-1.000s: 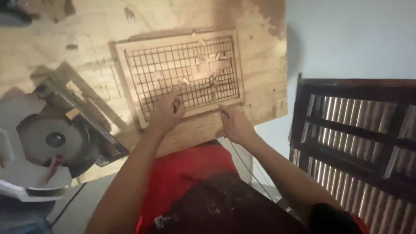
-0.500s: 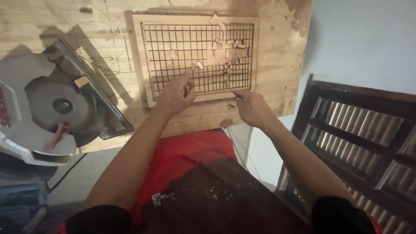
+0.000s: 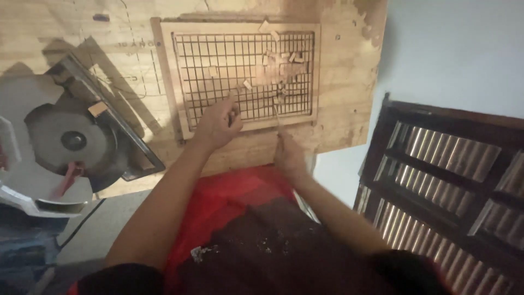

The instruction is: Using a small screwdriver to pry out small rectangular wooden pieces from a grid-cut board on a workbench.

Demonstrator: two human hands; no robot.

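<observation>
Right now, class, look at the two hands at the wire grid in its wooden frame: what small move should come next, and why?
Probably the right hand should ease its thin stick further into the wire grid, nudging the small wood pieces that lie on the mesh. The stick's tip already touches the lower grid edge, the pieces sit just beyond it, and the left hand rests on the wooden frame, steadying it.

Packages: we see none on the pale plywood worktop (image 3: 349, 109).
Labels: we see none.
Signs: we see none.
Screens: we see none.
</observation>
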